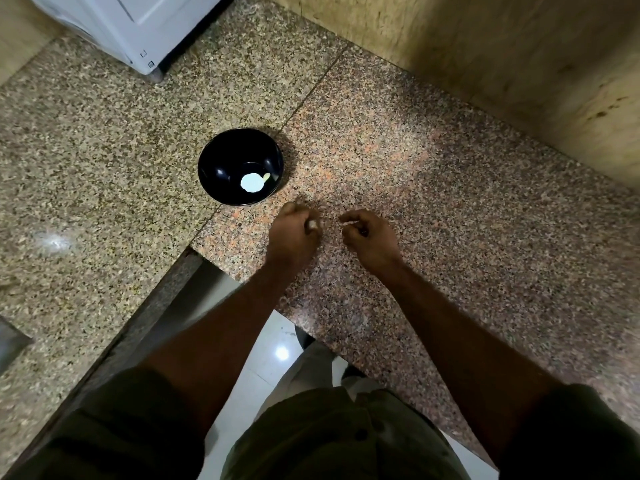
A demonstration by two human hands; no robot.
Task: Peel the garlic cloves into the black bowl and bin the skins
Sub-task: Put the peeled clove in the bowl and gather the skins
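The black bowl (221,161) stands on the speckled granite counter (433,188), just beyond my hands. A small pale garlic clove (266,177) lies inside it beside a bright light reflection. My left hand (294,230) hovers near the bowl's right rim with fingers curled round a pale garlic clove (312,224). My right hand (369,233) is a short way to its right, fingers curled, pinching a thin whitish strip of garlic skin (348,222). Both hands are slightly blurred. No bin is in view.
A white appliance (131,26) stands at the back left of the counter. A beige tiled wall (502,57) runs along the back right. The counter forms an inner corner around me, with white floor tiles (266,368) below.
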